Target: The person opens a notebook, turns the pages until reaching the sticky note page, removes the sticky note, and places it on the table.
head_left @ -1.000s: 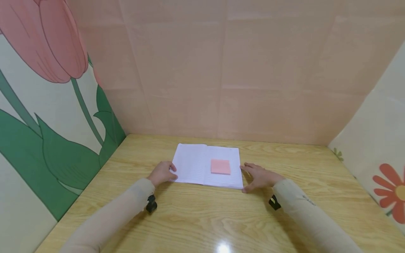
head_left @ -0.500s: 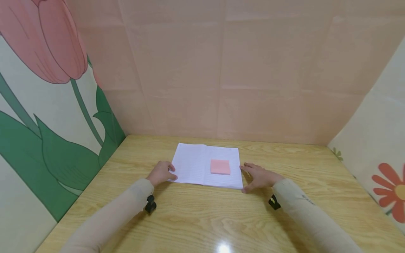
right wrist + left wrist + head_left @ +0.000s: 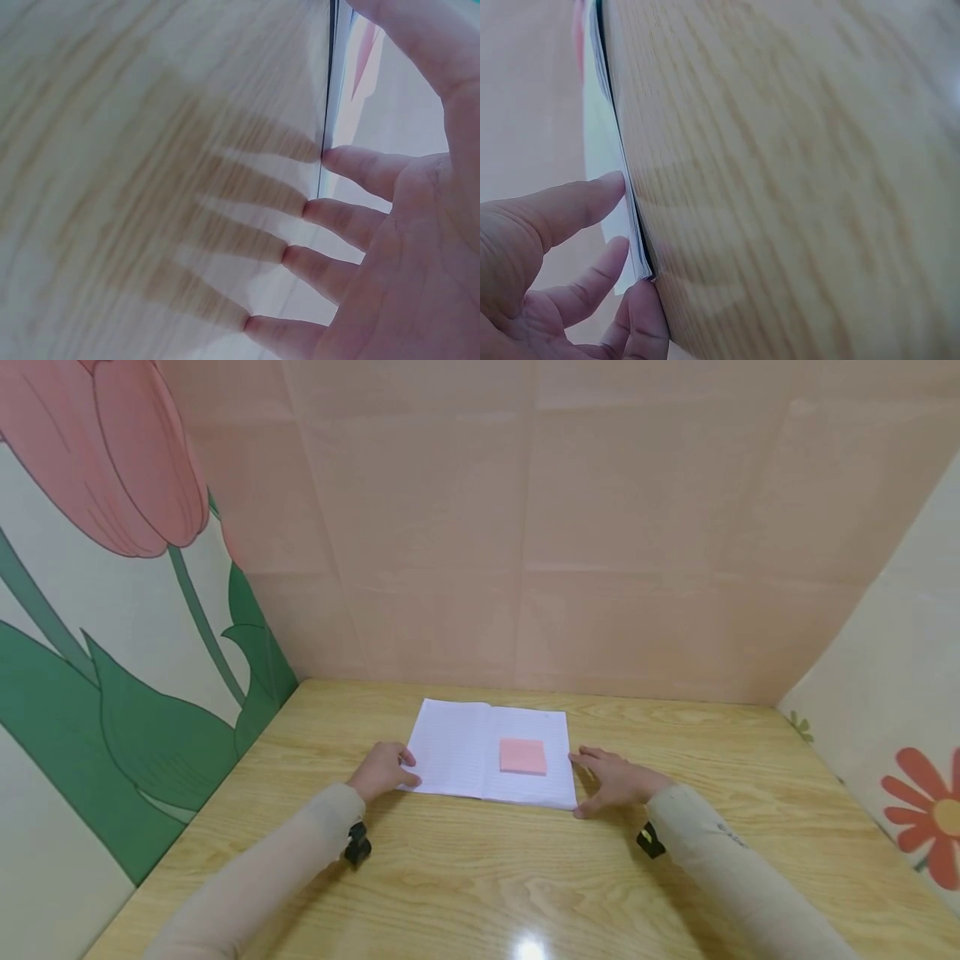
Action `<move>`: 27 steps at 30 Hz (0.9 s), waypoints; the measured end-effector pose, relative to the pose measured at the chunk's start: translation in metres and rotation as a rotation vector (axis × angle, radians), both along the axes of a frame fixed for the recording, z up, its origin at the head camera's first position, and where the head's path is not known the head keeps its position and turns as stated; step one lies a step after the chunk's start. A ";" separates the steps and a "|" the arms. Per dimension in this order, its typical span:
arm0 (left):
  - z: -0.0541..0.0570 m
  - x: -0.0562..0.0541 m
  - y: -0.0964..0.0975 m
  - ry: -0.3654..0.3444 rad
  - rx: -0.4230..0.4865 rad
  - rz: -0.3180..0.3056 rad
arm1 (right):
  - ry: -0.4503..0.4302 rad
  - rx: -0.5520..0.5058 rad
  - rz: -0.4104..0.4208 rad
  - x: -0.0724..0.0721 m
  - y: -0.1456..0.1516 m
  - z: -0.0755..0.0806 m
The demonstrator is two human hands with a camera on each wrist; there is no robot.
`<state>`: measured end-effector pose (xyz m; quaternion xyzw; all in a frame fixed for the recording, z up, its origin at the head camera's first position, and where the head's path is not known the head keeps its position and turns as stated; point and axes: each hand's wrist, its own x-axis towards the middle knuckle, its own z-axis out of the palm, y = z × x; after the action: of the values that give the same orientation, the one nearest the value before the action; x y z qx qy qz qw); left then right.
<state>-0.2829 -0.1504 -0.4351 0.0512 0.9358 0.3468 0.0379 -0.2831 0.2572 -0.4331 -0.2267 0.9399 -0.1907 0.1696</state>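
An open lined notebook (image 3: 450, 747) lies flat on the wooden table. On its right page sits a pink sticky note pad (image 3: 522, 757). My left hand (image 3: 381, 770) is at the notebook's left edge; in the left wrist view its thumb and a finger rest over the page, while other fingertips touch the corner of the page stack (image 3: 634, 232). At the right edge, my right hand (image 3: 617, 779) has its fingers spread. The right wrist view shows one fingertip right at the notebook's side (image 3: 341, 52) and the others on the tabletop, thumb by the near corner.
The wooden tabletop (image 3: 465, 877) runs back to a pink-beige covered wall (image 3: 525, 527). Side panels carry a painted tulip (image 3: 142, 468) on the left and a red flower (image 3: 930, 814) on the right. Dark devices (image 3: 357, 843) are strapped at both wrists.
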 end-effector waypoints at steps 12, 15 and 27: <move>-0.003 0.001 -0.001 -0.018 0.021 -0.009 | 0.056 -0.201 -0.020 -0.010 0.000 0.014; -0.003 0.000 -0.001 -0.020 0.029 -0.007 | 0.094 -0.336 -0.063 -0.013 -0.007 0.018; -0.001 -0.001 -0.003 -0.014 0.029 -0.014 | 0.010 -0.401 -0.161 -0.022 -0.046 0.004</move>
<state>-0.2842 -0.1531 -0.4363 0.0561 0.9300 0.3604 0.0462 -0.3047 0.2116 -0.4287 -0.1809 0.8991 -0.3856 0.1008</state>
